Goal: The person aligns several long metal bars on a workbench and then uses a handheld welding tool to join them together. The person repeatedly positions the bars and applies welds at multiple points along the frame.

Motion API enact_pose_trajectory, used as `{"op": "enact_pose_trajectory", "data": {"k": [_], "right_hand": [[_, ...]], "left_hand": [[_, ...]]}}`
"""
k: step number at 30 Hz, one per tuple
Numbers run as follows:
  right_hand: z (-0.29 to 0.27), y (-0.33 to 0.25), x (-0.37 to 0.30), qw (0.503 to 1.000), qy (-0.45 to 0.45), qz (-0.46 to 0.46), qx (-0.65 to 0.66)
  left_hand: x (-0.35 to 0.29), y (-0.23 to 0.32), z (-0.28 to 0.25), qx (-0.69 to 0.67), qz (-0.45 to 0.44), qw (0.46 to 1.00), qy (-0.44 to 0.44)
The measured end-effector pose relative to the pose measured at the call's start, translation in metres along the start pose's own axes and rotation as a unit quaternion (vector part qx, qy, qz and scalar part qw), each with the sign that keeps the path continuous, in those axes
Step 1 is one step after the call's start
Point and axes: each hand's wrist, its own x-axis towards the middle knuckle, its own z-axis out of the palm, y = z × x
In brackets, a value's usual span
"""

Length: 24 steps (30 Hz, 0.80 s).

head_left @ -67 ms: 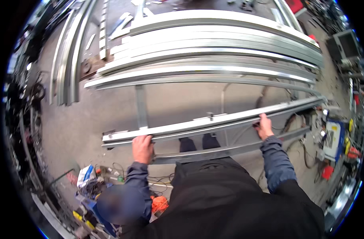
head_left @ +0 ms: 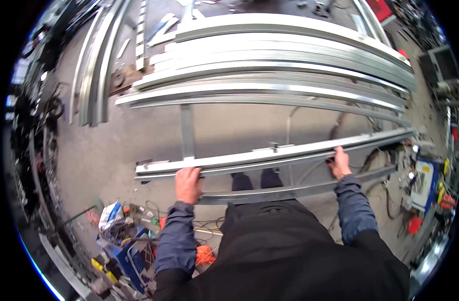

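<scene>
A long galvanised metal profile (head_left: 239, 161) lies crosswise in front of me, its right end farther away than its left. My left hand (head_left: 189, 185) is closed on its near edge close to the left end, with the fingers partly hidden. Toward the right, my right hand (head_left: 342, 163) grips the same edge; its thumb shows on top and the other fingers are partly hidden beneath. A small dark fitting (head_left: 274, 146) sticks up from the far edge of the profile between my hands. Closer to my body runs a grey metal bar (head_left: 300, 191).
Several long metal profiles (head_left: 269, 67) lie side by side beyond. More lengths (head_left: 96, 75) stretch along the far left. A blue cart (head_left: 124, 261) with cables and tools stands at lower left. A blue-and-white machine (head_left: 423, 185) is at the right, near hoses on the floor.
The whole view has shifted, so the scene sits slightly farther right. A blurred dark shape over the cart at lower left is gone. Both hands keep their hold on the profile.
</scene>
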Motion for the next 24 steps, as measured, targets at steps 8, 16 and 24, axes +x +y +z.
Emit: {"op": "enact_pose_trajectory", "data": {"k": [8, 16, 24], "right_hand": [[-0.015, -0.02, -0.015, 0.979, 0.091, -0.02, -0.181], [0.046, -0.064, -0.115, 0.564, -0.187, -0.489, -0.639], [0.073, -0.042, -0.09, 0.484, -0.259, -0.537, -0.64]], "left_hand": [[0.036, 0.049, 0.016, 0.044, -0.016, 0.993, -0.106], [0.035, 0.044, 0.029, 0.053, -0.003, 0.998, -0.037], [0.029, 0.033, 0.043, 0.052, 0.025, 0.998, 0.005]]}}
